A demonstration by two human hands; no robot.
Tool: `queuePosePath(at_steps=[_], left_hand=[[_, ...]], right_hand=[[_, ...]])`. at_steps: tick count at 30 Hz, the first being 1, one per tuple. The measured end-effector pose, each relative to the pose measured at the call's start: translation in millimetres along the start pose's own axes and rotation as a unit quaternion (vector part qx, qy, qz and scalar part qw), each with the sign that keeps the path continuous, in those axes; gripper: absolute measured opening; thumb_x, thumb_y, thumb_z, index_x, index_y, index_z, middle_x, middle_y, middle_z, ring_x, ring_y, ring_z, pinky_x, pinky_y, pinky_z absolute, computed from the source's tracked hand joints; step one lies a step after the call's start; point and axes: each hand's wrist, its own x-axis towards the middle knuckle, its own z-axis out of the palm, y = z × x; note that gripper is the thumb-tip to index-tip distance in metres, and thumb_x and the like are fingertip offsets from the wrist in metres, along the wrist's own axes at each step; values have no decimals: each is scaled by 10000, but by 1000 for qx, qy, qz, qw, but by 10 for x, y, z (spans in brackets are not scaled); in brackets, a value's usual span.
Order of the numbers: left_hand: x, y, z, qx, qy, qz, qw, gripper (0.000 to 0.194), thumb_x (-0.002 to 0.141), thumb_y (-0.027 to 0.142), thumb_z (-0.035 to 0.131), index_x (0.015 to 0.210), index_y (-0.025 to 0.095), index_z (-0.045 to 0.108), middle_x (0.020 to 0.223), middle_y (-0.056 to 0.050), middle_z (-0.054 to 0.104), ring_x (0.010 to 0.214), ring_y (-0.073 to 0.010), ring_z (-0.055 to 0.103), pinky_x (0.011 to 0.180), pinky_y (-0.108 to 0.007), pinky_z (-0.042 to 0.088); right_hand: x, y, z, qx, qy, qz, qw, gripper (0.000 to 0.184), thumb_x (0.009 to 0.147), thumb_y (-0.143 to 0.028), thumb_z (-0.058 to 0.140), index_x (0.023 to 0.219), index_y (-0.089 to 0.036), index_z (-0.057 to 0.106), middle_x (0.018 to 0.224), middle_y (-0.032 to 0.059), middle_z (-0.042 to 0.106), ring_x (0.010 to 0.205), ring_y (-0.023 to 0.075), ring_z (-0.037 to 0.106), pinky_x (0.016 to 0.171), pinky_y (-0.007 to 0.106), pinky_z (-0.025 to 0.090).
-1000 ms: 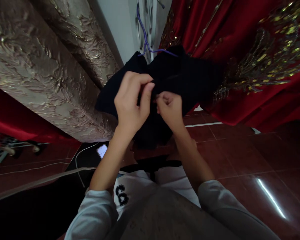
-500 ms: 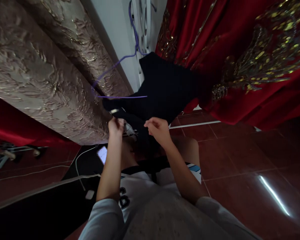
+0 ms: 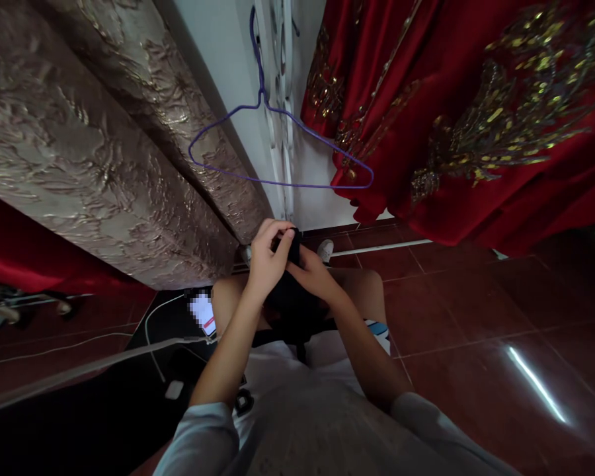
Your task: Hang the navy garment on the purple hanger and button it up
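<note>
A dark garment [image 3: 291, 301] hangs bunched between my knees, gripped at its top by both hands. My left hand [image 3: 265, 259] is closed on its upper edge, fingers curled over the cloth. My right hand [image 3: 311, 272] pinches the same cloth from the right, touching the left hand. Above them a purple wire hanger [image 3: 277, 142] hangs bare against the white wall.
A beige embossed curtain [image 3: 79, 132] fills the left. A red dress with gold embroidery [image 3: 476, 119] hangs at the right. A phone [image 3: 204, 312] with a white cable lies on a dark mat at the left. Glossy red floor tiles [image 3: 476, 330] spread to the right.
The dark garment came off the purple hanger and dropped to my lap. The hanger swung back and now hangs bare. Both hands lowered and came together on the cloth.
</note>
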Motion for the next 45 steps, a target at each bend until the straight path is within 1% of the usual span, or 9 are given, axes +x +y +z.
queuePosePath(at_steps=[4, 9, 14, 19, 24, 27, 31, 36, 45], left_hand=[[-31, -121, -230, -5, -13, -12, 1000, 227, 1024, 438, 549, 1055, 220, 601, 1035, -57, 595, 1004, -196, 581, 939, -316, 469], [-274, -395, -523, 0, -234, -121, 965, 443, 1047, 563, 404, 1290, 210, 517, 1143, -79, 642, 1069, -223, 602, 994, -346, 481], [-463, -597, -725, 123, -387, -134, 904, 368, 1011, 498, 516, 998, 161, 664, 928, -59, 705, 829, -209, 638, 788, -311, 492], [-363, -606, -1071, 191, -339, -128, 912, 371, 997, 454, 532, 783, 157, 593, 688, 18, 545, 658, -133, 516, 650, -246, 388], [-241, -253, -1168, 83, -239, -198, 947, 357, 928, 476, 642, 802, 143, 622, 716, 14, 556, 689, -135, 522, 649, -231, 406], [-233, -76, -1152, 50, -227, -221, 947, 366, 908, 504, 672, 836, 147, 632, 721, 13, 569, 676, -137, 529, 636, -231, 419], [-241, -134, -1255, 184, -274, -187, 925, 350, 952, 492, 612, 807, 176, 579, 728, 4, 581, 687, -158, 553, 646, -252, 402], [-105, -304, -1455, 340, -286, -111, 889, 239, 961, 393, 490, 852, 195, 567, 811, -52, 610, 779, -226, 599, 726, -332, 432], [821, 250, -1376, 383, -30, 71, 920, 203, 851, 182, 509, 668, 196, 423, 775, -20, 438, 779, -169, 475, 741, -328, 413]], right_hand=[[200, -182, -70, -39, -103, 17, 994, 278, 887, -373, 603, 700, -168, 578, 674, -19, 531, 659, 127, 495, 637, 246, 390], [444, -442, -295, -120, -64, -125, 983, 275, 935, -324, 562, 708, -169, 555, 812, 17, 543, 792, 141, 529, 738, 273, 417], [548, -631, -504, -187, 4, -136, 973, 149, 924, -243, 526, 780, -205, 526, 720, -10, 482, 715, 145, 475, 684, 280, 426], [789, -591, -559, -266, 47, -169, 948, 59, 919, -259, 560, 926, -225, 608, 780, -1, 576, 753, 170, 551, 786, 329, 498], [1280, -213, -307, -173, 122, -200, 957, 249, 944, -319, 524, 1142, -215, 632, 1157, 81, 688, 1139, 217, 629, 1073, 393, 480], [1432, -39, -286, -165, 147, -168, 961, 233, 942, -394, 548, 1003, -196, 655, 990, 77, 694, 989, 212, 653, 975, 375, 517], [1249, -145, -535, -171, 163, -134, 962, 391, 933, -512, 588, 700, -201, 543, 656, -1, 499, 643, 142, 504, 636, 292, 462], [862, -518, -953, -234, 168, -156, 945, 483, 877, -480, 693, 591, -195, 429, 599, -25, 332, 579, 103, 362, 553, 265, 356], [756, -594, -1124, -220, 116, -175, 953, 242, 908, -404, 657, 781, -200, 631, 709, 7, 542, 678, 151, 539, 658, 305, 479]])
